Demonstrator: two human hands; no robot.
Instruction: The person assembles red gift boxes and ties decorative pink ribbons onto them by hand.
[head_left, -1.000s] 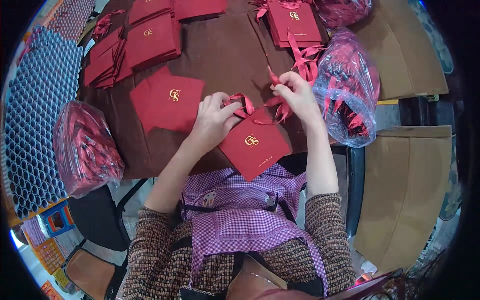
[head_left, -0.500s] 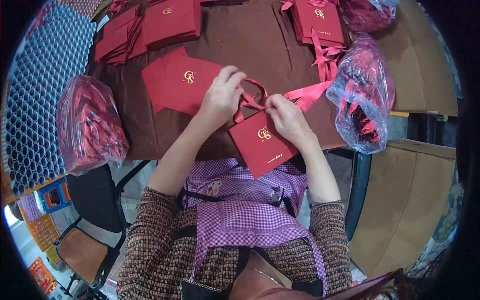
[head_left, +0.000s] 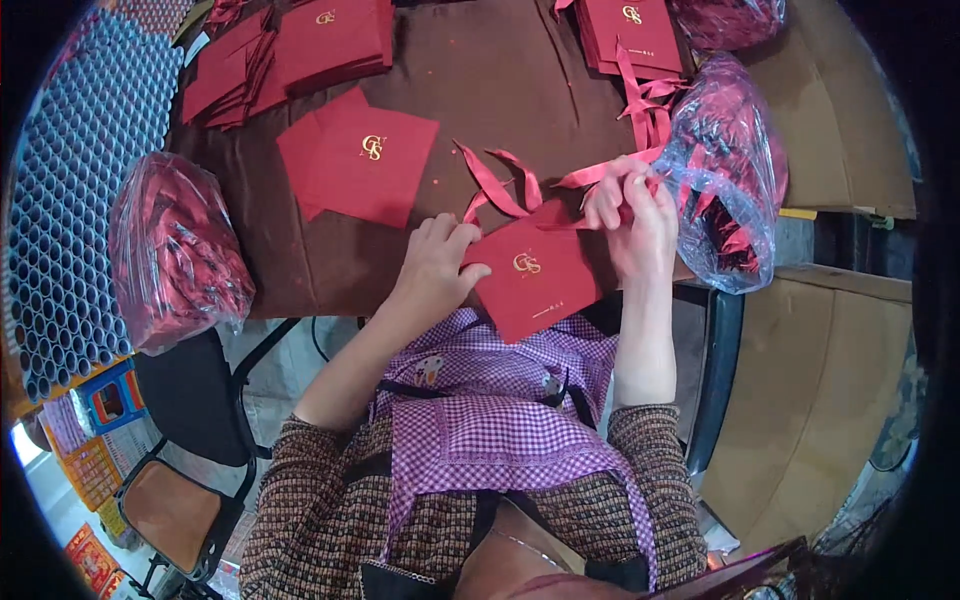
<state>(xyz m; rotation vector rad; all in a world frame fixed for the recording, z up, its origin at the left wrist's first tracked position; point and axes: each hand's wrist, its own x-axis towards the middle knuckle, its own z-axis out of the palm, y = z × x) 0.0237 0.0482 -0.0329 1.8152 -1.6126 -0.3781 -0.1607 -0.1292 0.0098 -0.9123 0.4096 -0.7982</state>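
A flat red square envelope [head_left: 535,285] with a gold emblem lies at the near table edge, its lower corner jutting over my apron. Pink-red ribbon [head_left: 490,185] spreads loosely above its top edge. Beside the envelope's upper left edge is my left hand [head_left: 435,258], thumb spread over the red surface and fingers bent near the corner. My right hand [head_left: 640,210] is raised to the right of the envelope, fingers closed together next to a clear plastic bag [head_left: 735,215] of red ribbon pieces. Whatever its fingertips pinch is hidden.
More red envelopes [head_left: 375,160] lie at left centre, with stacks [head_left: 335,45] behind. Another stack [head_left: 630,35] with trailing ribbons sits far right. A second filled plastic bag [head_left: 180,250] stands left, beside a rack of blue-grey tubes [head_left: 75,220]. Cardboard [head_left: 800,400] is at right.
My hands have moved apart: the right went up and right toward the plastic bag, the left came down to the envelope's edge. The ribbon they held now lies on the table.
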